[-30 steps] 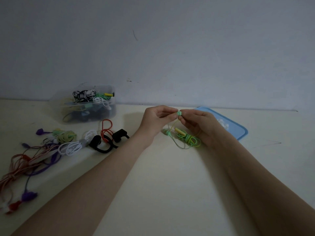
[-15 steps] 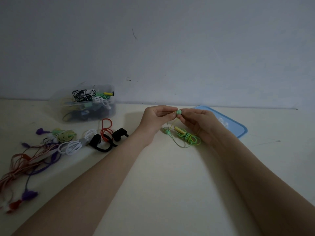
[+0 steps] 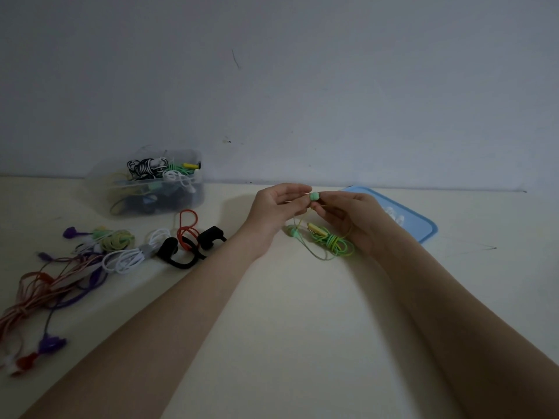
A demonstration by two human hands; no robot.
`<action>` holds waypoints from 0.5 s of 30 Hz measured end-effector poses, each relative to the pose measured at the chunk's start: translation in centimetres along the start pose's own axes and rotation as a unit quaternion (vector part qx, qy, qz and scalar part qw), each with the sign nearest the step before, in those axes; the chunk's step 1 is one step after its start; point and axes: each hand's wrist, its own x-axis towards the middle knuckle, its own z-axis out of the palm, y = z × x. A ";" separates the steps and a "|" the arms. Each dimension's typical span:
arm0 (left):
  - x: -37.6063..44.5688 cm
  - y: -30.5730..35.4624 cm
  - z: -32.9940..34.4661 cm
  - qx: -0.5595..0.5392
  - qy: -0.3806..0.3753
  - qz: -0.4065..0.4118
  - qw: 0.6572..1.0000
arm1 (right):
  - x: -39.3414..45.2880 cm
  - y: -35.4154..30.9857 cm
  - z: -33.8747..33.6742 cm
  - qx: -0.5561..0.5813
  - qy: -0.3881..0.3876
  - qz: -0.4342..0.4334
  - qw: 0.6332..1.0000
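A mint-green earbud (image 3: 314, 196) is held up between both hands above the cream table (image 3: 272, 343). My left hand (image 3: 276, 211) pinches it from the left, my right hand (image 3: 348, 219) pinches it from the right. Its thin cable hangs down to a coiled green-yellow bundle (image 3: 334, 244) lying on the table under my right hand. The second mint earbud (image 3: 292, 230) and a yellow inline piece (image 3: 314, 228) lie beside the coil.
A clear plastic box (image 3: 151, 186) of tangled earphones stands at the back left. Loose white (image 3: 127, 258), black (image 3: 181, 252), red-orange (image 3: 187, 228) and purple (image 3: 51, 343) earphones lie along the left. A blue lid (image 3: 420, 225) with small white tips lies behind my right hand.
Both hands have stayed nearly still, with the earbud between the fingertips shifting only slightly. The coil on the table has not moved.
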 end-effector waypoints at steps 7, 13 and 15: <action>-0.4 0.5 0.0 0.056 -0.002 -0.006 0.998 | -0.2 -0.4 0.4 -0.121 0.021 -0.005 0.992; -0.2 0.6 0.3 0.049 0.094 -0.026 0.994 | 0.1 -1.4 2.6 -0.460 0.076 -0.075 0.881; 0.0 0.4 0.3 0.079 0.082 -0.014 0.993 | -0.4 -2.6 3.3 -0.604 0.069 -0.085 0.789</action>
